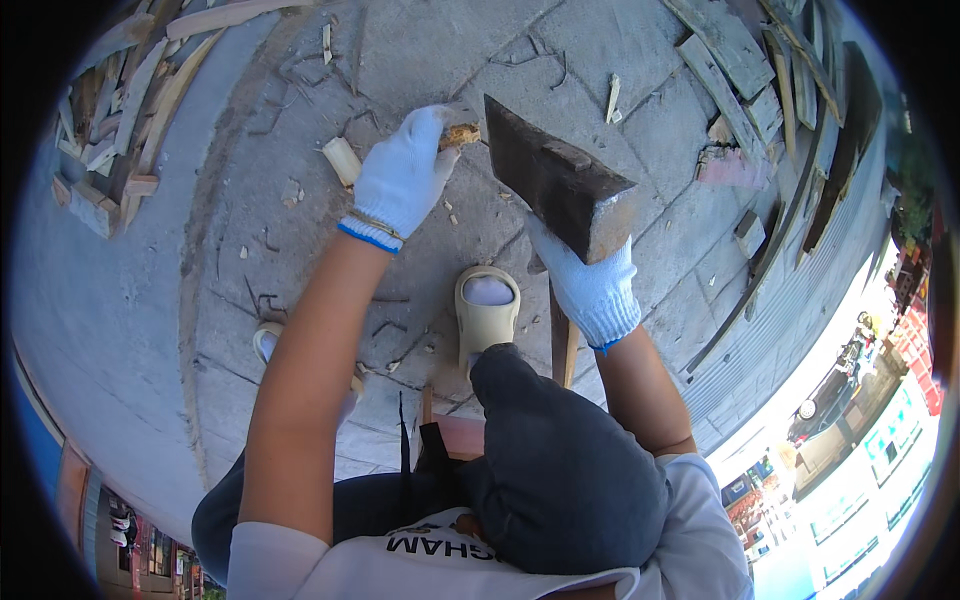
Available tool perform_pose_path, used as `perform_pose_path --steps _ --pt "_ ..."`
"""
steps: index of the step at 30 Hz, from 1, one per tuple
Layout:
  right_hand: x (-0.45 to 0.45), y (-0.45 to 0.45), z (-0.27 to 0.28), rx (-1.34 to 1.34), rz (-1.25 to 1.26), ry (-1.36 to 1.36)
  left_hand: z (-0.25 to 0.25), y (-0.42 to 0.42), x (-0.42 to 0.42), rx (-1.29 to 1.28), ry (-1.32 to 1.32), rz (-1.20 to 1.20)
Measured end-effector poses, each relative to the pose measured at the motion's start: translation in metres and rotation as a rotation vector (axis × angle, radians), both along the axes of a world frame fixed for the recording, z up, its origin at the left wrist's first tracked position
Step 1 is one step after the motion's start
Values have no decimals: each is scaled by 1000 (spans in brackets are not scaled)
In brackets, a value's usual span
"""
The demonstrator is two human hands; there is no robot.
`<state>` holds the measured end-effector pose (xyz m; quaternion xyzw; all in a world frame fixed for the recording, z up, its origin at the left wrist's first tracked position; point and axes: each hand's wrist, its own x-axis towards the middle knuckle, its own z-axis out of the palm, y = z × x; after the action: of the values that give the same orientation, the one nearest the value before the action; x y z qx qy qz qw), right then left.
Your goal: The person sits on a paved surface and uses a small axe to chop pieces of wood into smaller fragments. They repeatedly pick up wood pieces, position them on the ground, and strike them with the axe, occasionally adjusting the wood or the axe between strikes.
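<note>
My left hand [405, 169], in a white knit glove with a blue cuff, holds a small broken piece of wood [460, 135] between thumb and fingers. To its right my right hand [589, 281], gloved alike, grips an axe just below its heavy steel head [562, 172]. The axe's wooden handle [561, 334] runs down past my wrist. The blade edge points up and left, close beside the wood piece but apart from it. A short pale wood block [343, 160] lies on the pavement by my left glove. My fingers are partly hidden behind the axe head.
Split wood [142, 112] is heaped at the upper left. Boards and planks [720, 90] lie at the upper right, near a corrugated sheet [780, 300]. Bent rusty nails [262, 300] and chips are strewn over the concrete paving. My sandalled foot [487, 304] is below the hands.
</note>
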<state>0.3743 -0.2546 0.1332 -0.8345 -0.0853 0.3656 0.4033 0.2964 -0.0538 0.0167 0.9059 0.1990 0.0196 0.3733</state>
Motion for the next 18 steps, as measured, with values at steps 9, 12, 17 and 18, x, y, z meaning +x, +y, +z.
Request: perform_pose_path --steps 9,12,17,18 --pt "-6 7 -12 6 -18 10 0 -3 -2 37 -15 -7" --pt "-7 9 -8 -25 -3 56 -1 -3 -1 46 -23 2" --pt "-10 13 -17 2 -9 -7 -4 -4 -1 39 -56 9" --pt "-10 13 -22 17 13 -45 -3 -2 0 28 -57 9"
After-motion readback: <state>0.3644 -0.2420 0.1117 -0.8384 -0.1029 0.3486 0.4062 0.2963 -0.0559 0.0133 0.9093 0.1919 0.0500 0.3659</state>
